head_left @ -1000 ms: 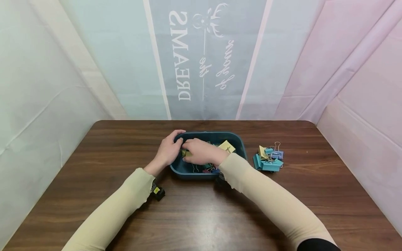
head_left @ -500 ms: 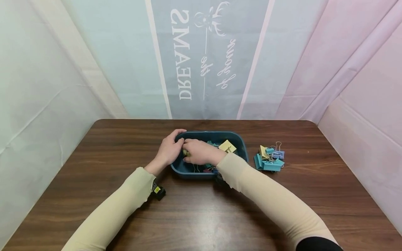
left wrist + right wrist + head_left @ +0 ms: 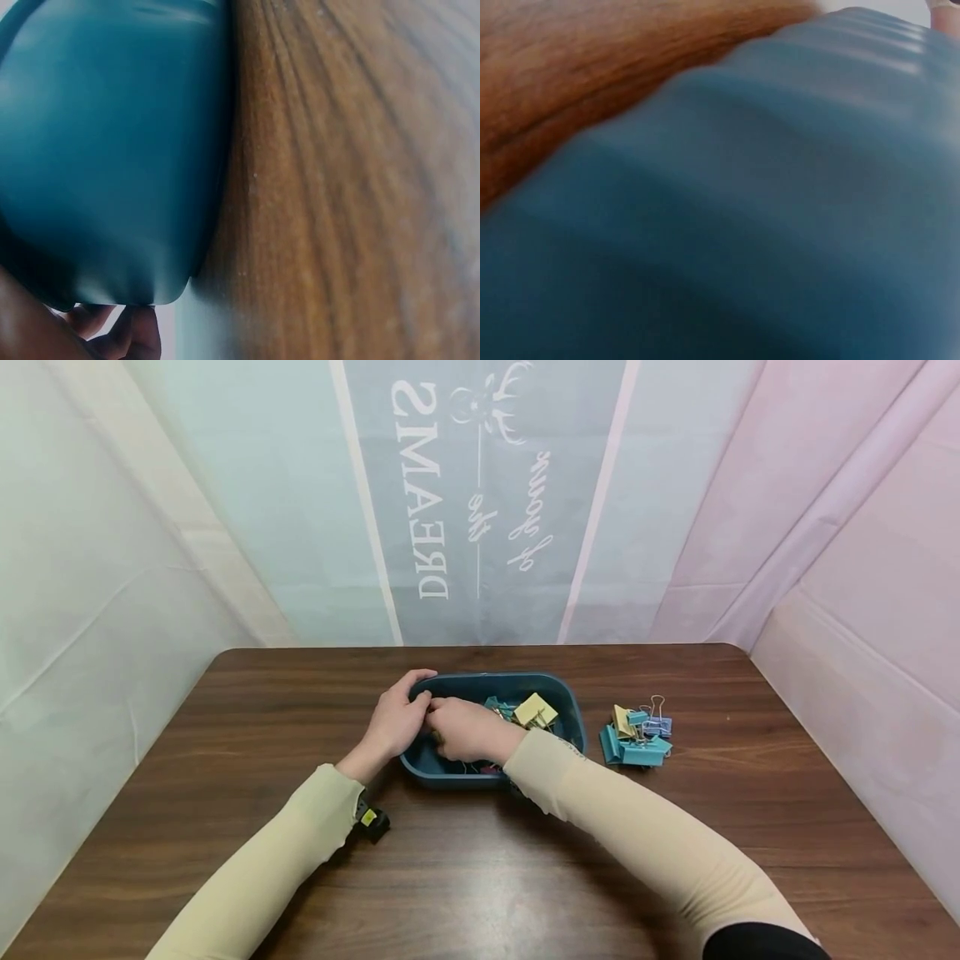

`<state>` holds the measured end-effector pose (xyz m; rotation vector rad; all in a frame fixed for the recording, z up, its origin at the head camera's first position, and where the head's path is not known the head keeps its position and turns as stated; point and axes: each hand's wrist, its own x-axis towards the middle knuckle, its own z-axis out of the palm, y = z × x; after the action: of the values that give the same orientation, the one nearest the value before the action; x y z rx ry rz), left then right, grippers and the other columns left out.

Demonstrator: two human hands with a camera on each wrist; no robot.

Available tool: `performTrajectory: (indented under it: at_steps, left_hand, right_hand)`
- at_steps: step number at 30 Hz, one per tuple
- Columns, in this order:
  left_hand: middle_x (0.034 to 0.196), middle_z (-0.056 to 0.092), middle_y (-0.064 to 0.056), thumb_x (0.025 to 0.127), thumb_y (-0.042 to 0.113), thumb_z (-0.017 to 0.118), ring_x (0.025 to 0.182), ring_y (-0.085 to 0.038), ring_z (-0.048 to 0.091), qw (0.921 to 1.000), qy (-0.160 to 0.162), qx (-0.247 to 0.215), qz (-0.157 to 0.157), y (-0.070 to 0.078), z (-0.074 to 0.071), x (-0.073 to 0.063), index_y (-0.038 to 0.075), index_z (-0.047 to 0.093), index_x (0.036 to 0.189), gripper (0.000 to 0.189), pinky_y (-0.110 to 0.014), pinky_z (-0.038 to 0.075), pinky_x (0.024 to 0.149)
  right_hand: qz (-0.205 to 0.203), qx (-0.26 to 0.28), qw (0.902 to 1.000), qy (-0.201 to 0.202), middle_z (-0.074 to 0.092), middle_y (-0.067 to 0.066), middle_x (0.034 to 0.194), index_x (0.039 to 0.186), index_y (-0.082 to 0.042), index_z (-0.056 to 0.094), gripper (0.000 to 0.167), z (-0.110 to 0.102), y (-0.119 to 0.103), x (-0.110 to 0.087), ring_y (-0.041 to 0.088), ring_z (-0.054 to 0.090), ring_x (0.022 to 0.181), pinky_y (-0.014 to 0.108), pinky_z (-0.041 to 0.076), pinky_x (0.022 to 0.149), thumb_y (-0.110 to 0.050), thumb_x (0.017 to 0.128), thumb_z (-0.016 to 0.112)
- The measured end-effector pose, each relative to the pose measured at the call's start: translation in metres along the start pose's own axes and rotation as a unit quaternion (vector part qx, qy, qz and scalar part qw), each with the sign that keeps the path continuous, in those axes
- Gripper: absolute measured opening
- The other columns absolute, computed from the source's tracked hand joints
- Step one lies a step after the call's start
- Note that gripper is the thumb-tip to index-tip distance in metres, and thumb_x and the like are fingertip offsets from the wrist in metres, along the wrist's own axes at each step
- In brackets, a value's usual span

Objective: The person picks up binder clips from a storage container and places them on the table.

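Note:
A dark teal plastic basket (image 3: 457, 782) stands near the back of the table. My left hand (image 3: 393, 718) grips its left end, the thumb at the rim and the fingers round the far corner; in the left wrist view fingers (image 3: 142, 330) show behind the basket wall (image 3: 112, 150). My right hand (image 3: 468, 728) reaches down inside at the left end. Its fingers point down and look bent, with a small yellowish bit by them; whether they pinch it is hidden. Right of that hand lie a yellow binder clip (image 3: 536, 710) and teal binder clips (image 3: 497, 705).
A heap of teal, yellow and blue binder clips (image 3: 637, 752) lies on the wooden table (image 3: 480, 860) right of the basket. The ribbed basket side (image 3: 742, 187) fills most of the right wrist view. A printed cloth (image 3: 480, 510) hangs behind the table.
My right hand's fingers have drawn in and dropped lower, covering most of the yellow piece seen beside them earlier. My left hand keeps its grip. The whole view has shifted slightly.

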<state>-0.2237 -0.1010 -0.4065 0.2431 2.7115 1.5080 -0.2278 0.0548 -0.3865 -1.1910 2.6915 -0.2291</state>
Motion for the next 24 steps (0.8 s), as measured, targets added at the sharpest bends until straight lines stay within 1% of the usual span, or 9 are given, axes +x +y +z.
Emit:
performTrajectory:
  at_steps: [3, 8, 10, 13, 16, 18, 21, 23, 24]
  left_hand:
    - [0.063, 0.045, -0.008, 0.105, 0.025, 0.043, 0.054, -0.028, 0.044, 1.0000, 0.001, 0.000, -0.002, -0.0003, 0.0000, 0.0003, 0.020, 0.050, 0.143, 0.039, -0.039, 0.040, 0.063]
    - [0.072, 0.050, -0.011, 0.105, 0.025, 0.044, 0.058, -0.029, 0.045, 1.0000, 0.001, 0.003, -0.002, -0.0003, 0.0003, 0.0008, 0.020, 0.051, 0.143, 0.039, -0.040, 0.041, 0.073]
    - [0.071, 0.049, -0.011, 0.104, 0.026, 0.044, 0.057, -0.029, 0.044, 1.0000, 0.002, 0.004, -0.003, -0.0001, 0.0004, 0.0009, 0.020, 0.051, 0.143, 0.039, -0.041, 0.041, 0.073]
    - [0.069, 0.048, -0.012, 0.105, 0.026, 0.044, 0.056, -0.029, 0.044, 1.0000, 0.002, 0.005, -0.004, 0.0001, 0.0003, 0.0007, 0.020, 0.051, 0.143, 0.039, -0.040, 0.040, 0.070]
    - [0.076, 0.053, -0.014, 0.105, 0.027, 0.044, 0.060, -0.029, 0.046, 1.0000, 0.003, 0.008, -0.005, 0.0001, 0.0004, 0.0011, 0.020, 0.051, 0.143, 0.039, -0.039, 0.039, 0.068]
    - [0.089, 0.059, -0.013, 0.105, 0.027, 0.044, 0.067, -0.029, 0.050, 0.9999, 0.002, 0.008, -0.008, 0.0003, 0.0005, 0.0013, 0.020, 0.050, 0.143, 0.039, -0.039, 0.040, 0.071]
    - [0.106, 0.063, -0.014, 0.105, 0.027, 0.044, 0.077, -0.032, 0.054, 0.9999, -0.001, 0.007, -0.012, 0.0005, 0.0005, 0.0015, 0.020, 0.050, 0.143, 0.040, -0.042, 0.040, 0.077]
    - [0.123, 0.061, -0.012, 0.105, 0.028, 0.044, 0.092, -0.031, 0.058, 0.9999, -0.002, 0.006, -0.012, 0.0006, 0.0005, 0.0018, 0.020, 0.050, 0.143, 0.040, -0.044, 0.043, 0.083]
    - [0.127, 0.060, -0.012, 0.105, 0.028, 0.044, 0.097, -0.031, 0.058, 0.9999, -0.002, 0.006, -0.013, 0.0006, 0.0004, 0.0019, 0.020, 0.050, 0.143, 0.040, -0.046, 0.043, 0.086]
  right_hand:
    - [-0.002, -0.006, 1.0000, 0.001, 0.063, 0.006, 0.108, 0.109, -0.009, 0.072, 0.018, 0.0001, -0.0011, -0.0004, 0.016, 0.060, 0.090, 0.030, 0.050, 0.084, -0.012, 0.092, 0.070]
    - [-0.009, -0.001, 1.0000, 0.004, 0.064, 0.000, 0.095, 0.097, -0.014, 0.072, 0.009, 0.0003, -0.0018, -0.0004, 0.013, 0.059, 0.083, 0.027, 0.049, 0.078, -0.008, 0.090, 0.070]
    - [-0.010, 0.004, 0.9999, 0.003, 0.064, -0.001, 0.094, 0.094, -0.015, 0.072, 0.010, 0.0001, -0.0023, -0.0006, 0.012, 0.059, 0.083, 0.026, 0.050, 0.077, -0.006, 0.090, 0.069]
    - [-0.003, 0.004, 1.0000, 0.003, 0.063, 0.000, 0.097, 0.097, -0.015, 0.072, 0.010, -0.0002, -0.0030, -0.0012, 0.013, 0.058, 0.084, 0.026, 0.050, 0.078, -0.008, 0.089, 0.070]
    - [0.021, -0.012, 0.9997, 0.006, 0.061, 0.002, 0.102, 0.103, -0.014, 0.071, 0.015, 0.0000, -0.0031, -0.0020, 0.016, 0.056, 0.088, 0.029, 0.048, 0.083, -0.015, 0.089, 0.072]
    - [0.040, -0.027, 0.9988, 0.007, 0.061, 0.002, 0.104, 0.107, -0.014, 0.070, 0.019, 0.0002, -0.0031, -0.0025, 0.018, 0.054, 0.090, 0.031, 0.047, 0.084, -0.020, 0.088, 0.072]
    - [0.062, -0.038, 0.9973, 0.007, 0.062, 0.004, 0.108, 0.111, -0.015, 0.070, 0.025, 0.0001, -0.0036, -0.0032, 0.022, 0.053, 0.092, 0.033, 0.048, 0.082, -0.025, 0.088, 0.073]
    - [0.074, -0.048, 0.9961, 0.004, 0.061, 0.007, 0.116, 0.119, -0.014, 0.069, 0.033, 0.0000, -0.0042, -0.0032, 0.025, 0.054, 0.098, 0.036, 0.050, 0.084, -0.028, 0.089, 0.072]
    - [0.082, -0.051, 0.9953, 0.002, 0.060, 0.008, 0.121, 0.124, -0.014, 0.067, 0.038, -0.0001, -0.0043, -0.0031, 0.026, 0.053, 0.101, 0.037, 0.050, 0.086, -0.030, 0.089, 0.072]
